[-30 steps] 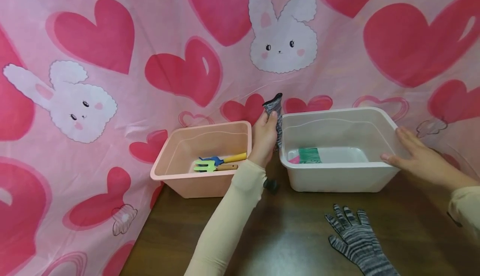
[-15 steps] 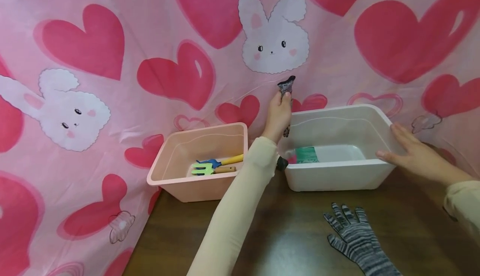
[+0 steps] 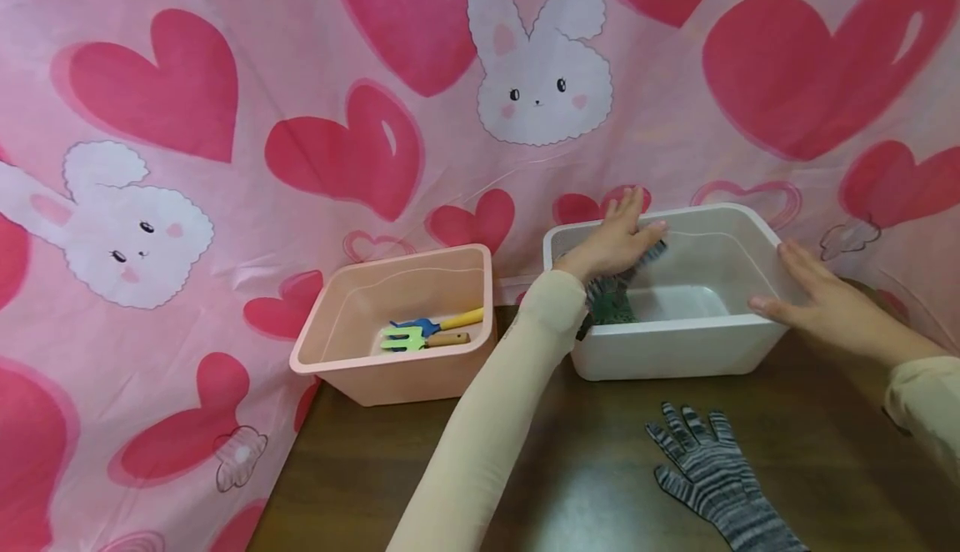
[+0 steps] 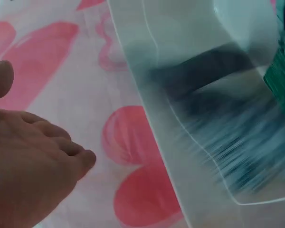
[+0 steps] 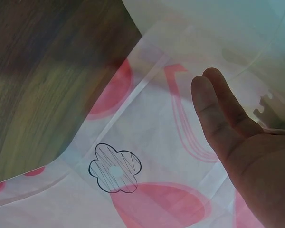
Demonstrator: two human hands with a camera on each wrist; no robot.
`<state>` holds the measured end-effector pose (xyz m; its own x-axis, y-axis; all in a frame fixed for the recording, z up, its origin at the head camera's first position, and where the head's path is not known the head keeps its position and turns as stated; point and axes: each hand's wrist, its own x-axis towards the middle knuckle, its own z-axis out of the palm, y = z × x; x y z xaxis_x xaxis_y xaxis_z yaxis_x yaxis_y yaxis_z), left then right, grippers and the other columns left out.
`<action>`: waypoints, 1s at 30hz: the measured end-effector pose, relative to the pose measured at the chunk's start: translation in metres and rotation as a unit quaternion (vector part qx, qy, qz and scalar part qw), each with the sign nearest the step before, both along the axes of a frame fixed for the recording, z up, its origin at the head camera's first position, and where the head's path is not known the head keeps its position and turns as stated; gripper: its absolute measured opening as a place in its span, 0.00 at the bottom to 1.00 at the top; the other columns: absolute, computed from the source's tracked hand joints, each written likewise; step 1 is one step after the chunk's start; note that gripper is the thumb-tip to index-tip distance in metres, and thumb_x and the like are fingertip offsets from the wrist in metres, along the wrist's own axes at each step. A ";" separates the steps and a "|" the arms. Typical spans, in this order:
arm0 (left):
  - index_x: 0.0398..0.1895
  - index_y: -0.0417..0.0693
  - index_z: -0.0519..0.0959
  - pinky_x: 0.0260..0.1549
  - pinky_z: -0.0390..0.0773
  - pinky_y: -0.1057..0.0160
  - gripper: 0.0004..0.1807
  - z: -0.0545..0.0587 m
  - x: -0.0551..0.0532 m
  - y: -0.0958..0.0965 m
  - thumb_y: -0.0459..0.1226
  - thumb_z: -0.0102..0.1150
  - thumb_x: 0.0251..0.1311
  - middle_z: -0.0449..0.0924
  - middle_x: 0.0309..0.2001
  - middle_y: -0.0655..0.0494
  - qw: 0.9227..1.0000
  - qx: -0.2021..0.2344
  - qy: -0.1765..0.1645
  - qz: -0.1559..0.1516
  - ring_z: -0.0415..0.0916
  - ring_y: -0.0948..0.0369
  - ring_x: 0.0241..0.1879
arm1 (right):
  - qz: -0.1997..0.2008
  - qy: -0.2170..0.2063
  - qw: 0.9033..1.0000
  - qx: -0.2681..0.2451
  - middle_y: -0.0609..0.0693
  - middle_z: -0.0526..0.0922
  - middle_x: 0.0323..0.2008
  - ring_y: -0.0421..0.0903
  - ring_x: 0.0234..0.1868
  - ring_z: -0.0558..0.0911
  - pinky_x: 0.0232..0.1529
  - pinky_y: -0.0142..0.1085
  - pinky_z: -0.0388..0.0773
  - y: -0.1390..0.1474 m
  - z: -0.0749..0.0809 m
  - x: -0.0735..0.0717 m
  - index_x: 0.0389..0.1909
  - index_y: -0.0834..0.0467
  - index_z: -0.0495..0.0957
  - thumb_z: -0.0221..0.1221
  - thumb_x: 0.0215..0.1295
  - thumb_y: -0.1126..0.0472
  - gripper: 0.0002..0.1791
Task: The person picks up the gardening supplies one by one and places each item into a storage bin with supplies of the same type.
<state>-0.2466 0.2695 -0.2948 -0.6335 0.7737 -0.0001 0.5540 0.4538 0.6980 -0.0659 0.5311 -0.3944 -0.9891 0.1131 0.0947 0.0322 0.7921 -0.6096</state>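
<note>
My left hand (image 3: 611,239) is above the left part of the white plastic bin (image 3: 675,352), its fingers spread and holding nothing. Below it a grey striped knit glove (image 4: 237,137) drops inside the bin, blurred in the left wrist view. A green item (image 3: 615,308) lies on the bin floor, partly covered. At the bin's right end rests my right hand (image 3: 828,310), fingers straight along the outside and thumb near the front rim. A second grey striped glove (image 3: 712,481) lies flat on the table in front of the bin.
To the left stands a peach bin (image 3: 420,385). In it lie a light green hand fork (image 3: 407,339) with a wooden handle and a blue tool with a yellow handle (image 3: 461,318). A pink heart-patterned cloth (image 3: 360,27) hangs behind the brown table (image 3: 570,469).
My left hand has carried the glove from between the bins over to the white bin and let it go. The right hand has stayed at the bin's right end.
</note>
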 end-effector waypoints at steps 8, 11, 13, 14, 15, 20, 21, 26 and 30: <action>0.83 0.64 0.45 0.72 0.47 0.64 0.39 0.001 0.017 -0.023 0.51 0.49 0.75 0.43 0.80 0.69 0.993 -0.051 -0.030 -0.101 0.41 0.71 0.76 | -0.005 -0.007 1.000 -0.003 0.66 0.29 0.78 0.79 0.72 0.42 0.60 0.78 0.44 0.000 -0.002 0.001 0.80 0.58 0.29 0.59 0.70 0.42 0.57; 0.82 0.63 0.50 0.71 0.50 0.67 0.37 -0.001 0.027 -0.036 0.50 0.50 0.75 0.47 0.79 0.69 0.987 -0.059 -0.027 -0.149 0.45 0.73 0.74 | -0.007 -0.012 1.000 0.000 0.66 0.29 0.78 0.80 0.71 0.44 0.59 0.79 0.46 0.000 0.000 0.001 0.80 0.58 0.29 0.59 0.69 0.42 0.57; 0.81 0.60 0.54 0.70 0.51 0.69 0.35 -0.004 0.036 -0.044 0.49 0.52 0.74 0.50 0.79 0.67 0.982 -0.051 -0.018 -0.181 0.47 0.74 0.74 | -0.006 -0.011 1.000 0.002 0.67 0.29 0.78 0.81 0.71 0.44 0.59 0.79 0.46 0.001 0.001 0.001 0.80 0.59 0.29 0.59 0.69 0.42 0.57; 0.81 0.59 0.56 0.69 0.51 0.70 0.35 -0.006 0.041 -0.047 0.49 0.52 0.74 0.51 0.79 0.67 0.979 -0.047 -0.016 -0.195 0.47 0.75 0.73 | -0.006 -0.011 1.000 0.004 0.68 0.29 0.78 0.81 0.71 0.44 0.59 0.79 0.46 0.001 0.001 0.001 0.80 0.60 0.30 0.59 0.69 0.42 0.57; 0.80 0.58 0.58 0.69 0.51 0.71 0.34 -0.009 0.047 -0.050 0.48 0.52 0.74 0.51 0.79 0.67 0.977 -0.040 -0.014 -0.209 0.48 0.76 0.73 | -0.006 -0.011 1.000 0.006 0.69 0.30 0.78 0.81 0.71 0.44 0.59 0.79 0.46 0.001 0.001 0.001 0.79 0.60 0.30 0.58 0.70 0.43 0.56; 0.78 0.54 0.62 0.65 0.56 0.73 0.31 -0.033 0.075 -0.063 0.43 0.53 0.75 0.58 0.77 0.63 0.963 -0.012 -0.005 -0.268 0.56 0.75 0.68 | -0.009 -0.008 1.000 0.012 0.71 0.31 0.77 0.82 0.69 0.46 0.58 0.79 0.47 -0.001 0.002 0.000 0.79 0.62 0.30 0.58 0.70 0.43 0.56; 0.78 0.52 0.63 0.65 0.57 0.75 0.30 -0.041 0.081 -0.063 0.42 0.53 0.75 0.60 0.76 0.61 0.959 -0.013 0.007 -0.282 0.57 0.76 0.67 | -0.010 -0.007 1.000 0.012 0.71 0.31 0.77 0.83 0.69 0.46 0.58 0.79 0.47 -0.001 0.002 0.000 0.79 0.63 0.31 0.58 0.70 0.43 0.56; 0.78 0.55 0.63 0.64 0.47 0.81 0.29 -0.083 0.118 -0.056 0.42 0.52 0.76 0.61 0.75 0.64 0.930 -0.119 0.103 -0.331 0.50 0.81 0.69 | -0.009 0.002 1.000 0.017 0.72 0.32 0.77 0.82 0.70 0.46 0.60 0.78 0.46 0.000 0.001 0.000 0.79 0.64 0.32 0.58 0.70 0.44 0.55; 0.80 0.65 0.56 0.64 0.41 0.81 0.34 -0.116 0.147 -0.049 0.44 0.53 0.75 0.51 0.78 0.68 0.891 -0.225 0.188 -0.346 0.41 0.79 0.73 | -0.005 0.003 1.000 0.015 0.72 0.32 0.77 0.81 0.70 0.45 0.60 0.78 0.46 0.001 0.000 0.000 0.79 0.64 0.32 0.58 0.71 0.44 0.55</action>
<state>-0.0995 0.2207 -0.4106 -0.0256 0.9544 -0.2975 0.9664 0.0998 0.2368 -0.0660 0.5317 -0.3940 -0.9872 0.1198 0.1049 0.0359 0.8093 -0.5863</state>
